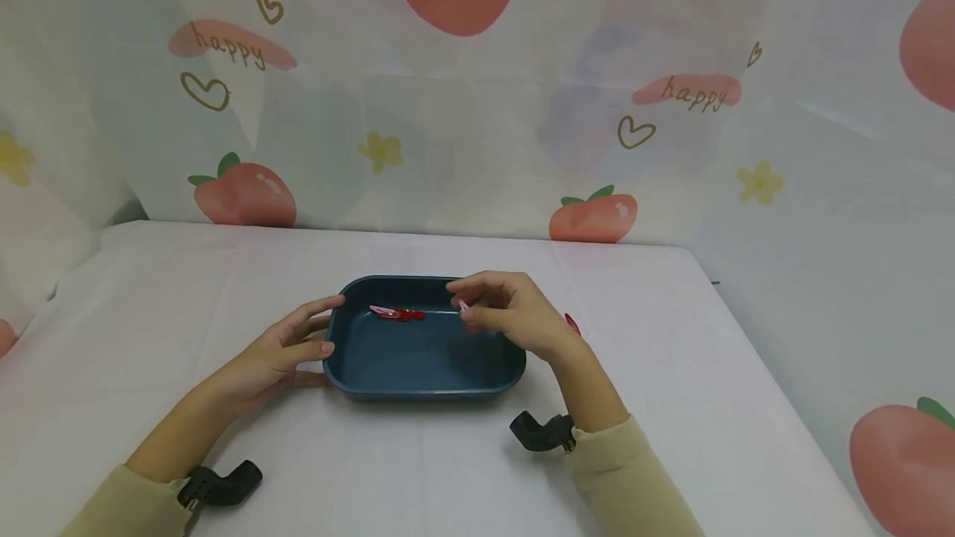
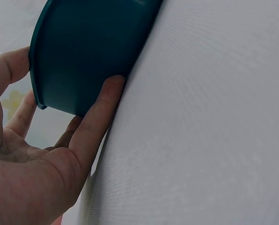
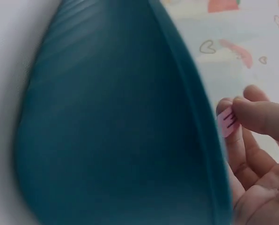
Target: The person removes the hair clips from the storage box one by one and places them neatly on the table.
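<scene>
A dark blue-green tray (image 1: pixel 425 395) stands on the white table. At its left end my left hand (image 1: pixel 261 363) touches it, fingertips and thumb spread along the rim and outer wall. The left wrist view shows one finger lying straight against the wall, low by the tabletop. Over the right part of the tray, my right hand (image 1: pixel 503 309) pinches a small pink hair clip (image 3: pixel 227 122) between thumb and fingers. Dark lines mark the clip's face. Inside the tray, near the back wall, lie several red and pink hair clips (image 1: pixel 399 314).
Another red clip (image 1: pixel 572 323) lies on the table just beyond my right wrist, partly hidden by it. White cloth covers the table (image 1: pixel 418 471). A printed curtain (image 1: pixel 477 123) with peaches and hearts hangs behind it. Black wrist cameras (image 1: pixel 543 431) jut from both sleeves.
</scene>
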`<state>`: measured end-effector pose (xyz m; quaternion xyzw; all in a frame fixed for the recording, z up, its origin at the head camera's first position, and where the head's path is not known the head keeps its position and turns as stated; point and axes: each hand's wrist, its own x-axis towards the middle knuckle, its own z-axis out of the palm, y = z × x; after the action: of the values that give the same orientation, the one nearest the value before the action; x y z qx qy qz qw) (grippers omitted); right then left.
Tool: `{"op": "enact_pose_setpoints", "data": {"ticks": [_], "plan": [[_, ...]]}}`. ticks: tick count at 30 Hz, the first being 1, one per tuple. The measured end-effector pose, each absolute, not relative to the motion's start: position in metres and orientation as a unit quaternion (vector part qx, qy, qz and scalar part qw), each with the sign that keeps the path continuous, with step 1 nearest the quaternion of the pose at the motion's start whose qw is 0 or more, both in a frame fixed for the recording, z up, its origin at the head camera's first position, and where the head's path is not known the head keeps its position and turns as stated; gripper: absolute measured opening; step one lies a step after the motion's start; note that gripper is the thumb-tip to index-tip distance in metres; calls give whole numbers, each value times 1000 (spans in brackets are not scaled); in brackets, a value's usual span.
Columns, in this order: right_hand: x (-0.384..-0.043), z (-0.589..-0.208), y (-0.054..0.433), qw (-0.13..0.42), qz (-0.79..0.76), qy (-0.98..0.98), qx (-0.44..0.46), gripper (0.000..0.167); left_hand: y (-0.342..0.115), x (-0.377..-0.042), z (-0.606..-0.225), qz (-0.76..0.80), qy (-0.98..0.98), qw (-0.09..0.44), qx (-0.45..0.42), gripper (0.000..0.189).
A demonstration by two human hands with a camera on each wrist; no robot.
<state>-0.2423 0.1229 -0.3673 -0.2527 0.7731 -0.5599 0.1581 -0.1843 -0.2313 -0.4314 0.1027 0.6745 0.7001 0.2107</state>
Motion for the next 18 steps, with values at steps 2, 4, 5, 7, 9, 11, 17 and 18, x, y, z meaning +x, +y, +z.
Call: {"op": "enact_pose_setpoints", "data": {"ticks": [2,4,5,7,9,11,17,18], "plan": [[-242,-365,128,152,-575,766,-244,35,-230,-185,-431,700,675,210,102,64],[-242,-363,134,144,-588,760,-237,38,-229,-186,-431,699,676,210,102,64],[-242,-363,138,140,-593,758,-233,39,-228,-186,-431,698,678,209,102,64],[-242,-363,145,134,-601,755,-223,40,-228,-187,-431,696,679,211,102,64],[-242,-365,152,130,-606,755,-215,41,-227,-187,-432,694,681,212,102,64],[-243,-367,159,125,-604,759,-208,42,-228,-187,-432,691,683,212,102,64],[-247,-366,174,106,-603,763,-207,41,-230,-186,-433,691,685,210,97,64],[-247,-366,176,102,-605,762,-204,40,-230,-186,-433,691,685,211,97,64]]}}
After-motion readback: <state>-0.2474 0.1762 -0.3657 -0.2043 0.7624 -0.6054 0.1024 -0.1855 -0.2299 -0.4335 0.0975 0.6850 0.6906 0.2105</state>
